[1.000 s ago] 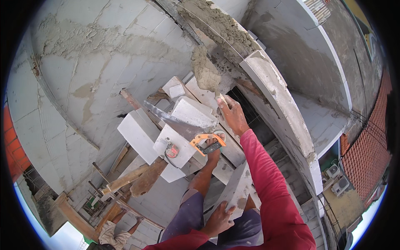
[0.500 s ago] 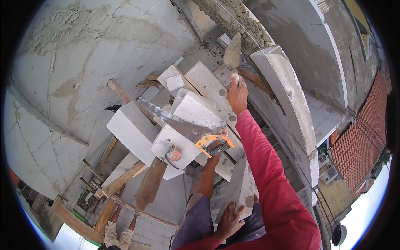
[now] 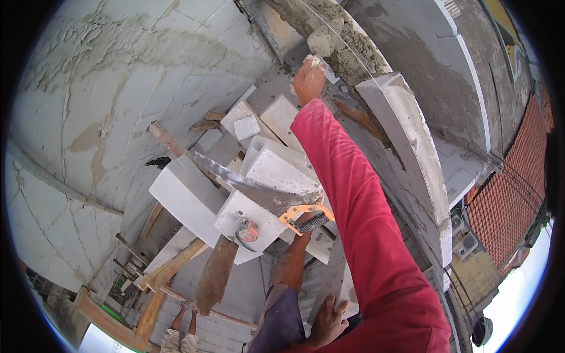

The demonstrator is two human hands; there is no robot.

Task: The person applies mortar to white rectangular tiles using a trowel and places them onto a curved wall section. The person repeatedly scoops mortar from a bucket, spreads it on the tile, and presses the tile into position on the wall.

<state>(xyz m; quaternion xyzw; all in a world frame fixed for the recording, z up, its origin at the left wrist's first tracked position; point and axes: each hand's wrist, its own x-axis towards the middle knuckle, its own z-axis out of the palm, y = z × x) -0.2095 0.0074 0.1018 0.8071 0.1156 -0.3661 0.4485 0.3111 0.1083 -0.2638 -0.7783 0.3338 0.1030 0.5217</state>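
At the far end of my outstretched red sleeve, my right hand [image 3: 309,81] is closed round the handle of a trowel. Its mortar-coated blade [image 3: 321,41] is against the wet mortar [image 3: 350,56] on top of the wall; my fist hides the handle. Low in the view, my left hand [image 3: 328,322] grips the near end of an upright pale block [image 3: 336,279], fingers bent over its edge. Between my arm and the left wall, a handsaw [image 3: 253,187] with an orange and black handle lies across white blocks. A red tape measure [image 3: 247,230] sits on a block beside it.
A taut string [image 3: 338,36] runs above the mortar. Pale blocks [image 3: 406,117] continue the wall on the right. Loose white blocks [image 3: 182,188] and wooden planks [image 3: 215,273] crowd the middle. Another person's legs [image 3: 182,329] show at lower left.
My right hand has moved forward and left with the trowel, bringing its blade to the mortar atop the wall. My left hand stays on the block.
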